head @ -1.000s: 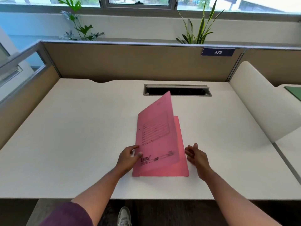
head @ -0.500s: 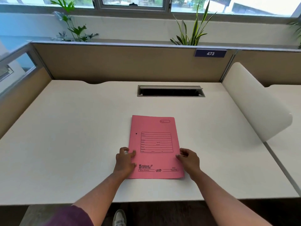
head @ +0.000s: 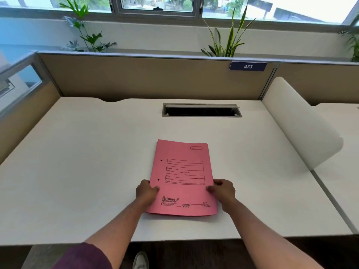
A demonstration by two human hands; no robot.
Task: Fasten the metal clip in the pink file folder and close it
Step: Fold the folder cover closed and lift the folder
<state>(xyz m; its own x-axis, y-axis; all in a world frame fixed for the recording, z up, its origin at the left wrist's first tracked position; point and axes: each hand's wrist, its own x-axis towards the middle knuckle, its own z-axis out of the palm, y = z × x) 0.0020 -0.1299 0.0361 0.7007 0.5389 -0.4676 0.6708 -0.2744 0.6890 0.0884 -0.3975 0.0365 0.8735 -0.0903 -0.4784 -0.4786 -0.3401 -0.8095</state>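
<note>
On desk (head: 77, 171) | pink file folder (head: 182, 177) closed, long axis fore-aft, spine left

A second ago the front cover of the flat pink card file folder (head: 183, 177) stood raised between the hands; now it lies shut and flat on the white worktop (head: 77, 162). The left hand (head: 146, 193) has shifted from the lower corner onto the spine edge, thumb on the cover. The right hand (head: 223, 191), earlier open beside the folder, now grips its right edge.
</note>
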